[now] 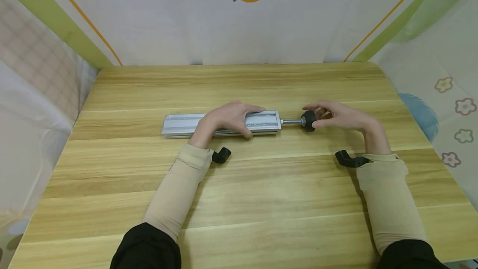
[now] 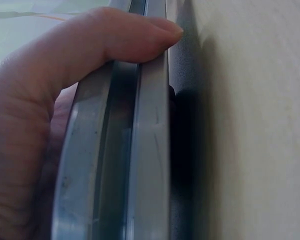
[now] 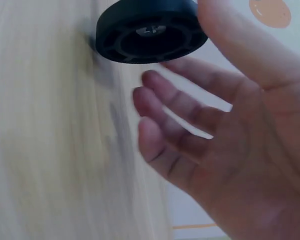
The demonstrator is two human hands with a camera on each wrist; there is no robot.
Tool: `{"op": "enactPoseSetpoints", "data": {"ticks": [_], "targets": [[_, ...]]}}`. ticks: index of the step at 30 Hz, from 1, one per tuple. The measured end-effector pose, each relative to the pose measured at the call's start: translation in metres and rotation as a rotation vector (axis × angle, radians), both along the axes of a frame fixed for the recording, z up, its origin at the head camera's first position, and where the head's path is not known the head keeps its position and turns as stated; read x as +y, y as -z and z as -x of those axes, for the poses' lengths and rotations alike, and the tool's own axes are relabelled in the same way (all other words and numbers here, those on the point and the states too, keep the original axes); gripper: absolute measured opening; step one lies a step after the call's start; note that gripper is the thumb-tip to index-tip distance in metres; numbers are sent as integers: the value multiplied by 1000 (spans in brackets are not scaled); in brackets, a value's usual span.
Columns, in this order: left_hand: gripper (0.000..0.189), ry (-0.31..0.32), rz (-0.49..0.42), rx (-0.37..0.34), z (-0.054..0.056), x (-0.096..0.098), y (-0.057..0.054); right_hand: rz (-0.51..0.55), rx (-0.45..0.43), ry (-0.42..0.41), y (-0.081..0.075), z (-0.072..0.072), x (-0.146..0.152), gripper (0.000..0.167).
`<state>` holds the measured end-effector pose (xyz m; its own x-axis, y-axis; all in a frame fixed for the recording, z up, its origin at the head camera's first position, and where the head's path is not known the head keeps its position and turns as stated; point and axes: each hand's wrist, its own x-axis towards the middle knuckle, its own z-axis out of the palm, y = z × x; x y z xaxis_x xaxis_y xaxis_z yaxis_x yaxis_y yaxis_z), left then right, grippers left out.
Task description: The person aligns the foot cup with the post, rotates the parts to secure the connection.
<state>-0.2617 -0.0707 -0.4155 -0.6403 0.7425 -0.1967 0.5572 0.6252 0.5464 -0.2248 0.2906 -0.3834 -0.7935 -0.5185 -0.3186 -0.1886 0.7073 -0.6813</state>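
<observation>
A long silver aluminium profile (image 1: 183, 123) lies lengthwise over the table. My left hand (image 1: 230, 118) reaches over it from above and grips it, with the thumb (image 2: 140, 42) along the near grooved side. From the profile's right end sticks out a threaded rod (image 1: 291, 121), with a nut and a round black levelling foot (image 1: 308, 121) on it. My right hand (image 1: 337, 114) holds the foot's rim between thumb and forefinger, the other fingers bent loosely behind it. In the right wrist view, the foot's ribbed underside (image 3: 150, 42) with a cross-head screw faces the hand.
The wooden table (image 1: 280, 211) reaches to a white curtain (image 1: 160, 20) at the back. Black curved wrist mounts (image 1: 222, 155) stick out from both beige sleeves (image 1: 388, 198) close over the table. Patterned cloth (image 1: 453, 107) hangs along the right side.
</observation>
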Motion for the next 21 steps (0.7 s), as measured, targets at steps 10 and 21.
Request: {"op": "enactPoseSetpoints", "data": {"ticks": [10,21], "targets": [[92,0,-13,-10,1,-1,2,53,35,71,4,4,-11,70],[91,-10,-21,-24,-1,0,0,-20,50,20,3,3,-2,49]]}}
